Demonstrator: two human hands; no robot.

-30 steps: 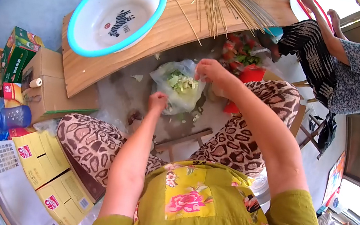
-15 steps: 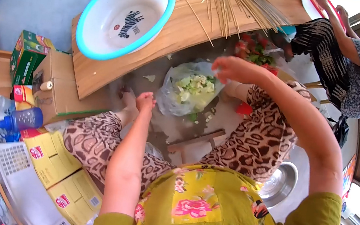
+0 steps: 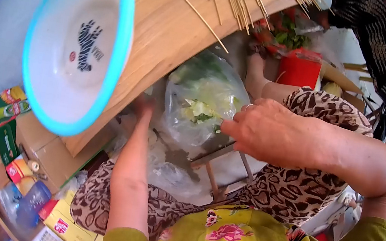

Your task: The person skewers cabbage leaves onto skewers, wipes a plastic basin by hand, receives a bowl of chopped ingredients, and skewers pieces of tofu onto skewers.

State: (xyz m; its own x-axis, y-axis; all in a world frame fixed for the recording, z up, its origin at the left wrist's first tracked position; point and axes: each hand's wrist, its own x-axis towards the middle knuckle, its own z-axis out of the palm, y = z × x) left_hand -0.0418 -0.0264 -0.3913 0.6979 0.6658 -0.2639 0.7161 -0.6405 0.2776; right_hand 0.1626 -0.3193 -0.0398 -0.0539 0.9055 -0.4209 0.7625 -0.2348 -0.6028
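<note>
A clear plastic bag of cut leafy vegetable pieces, pale and green, lies on the floor between my knees. My right hand, with a ring on one finger, is just right of the bag's contents. Its fingers are curled together near a small green bit; what they hold, if anything, is hidden. My left hand is left of the bag, close to the table's edge. It is dim and blurred, so its fingers cannot be made out.
A white basin with a blue rim and thin wooden sticks lie on the wooden table. A small wooden stool and a red container stand nearby. Boxes are at left; another person sits at upper right.
The view has shifted, with the basin now larger and farther left. My right hand has come lower, beside the bag. My left hand now appears closer to the table's edge.
</note>
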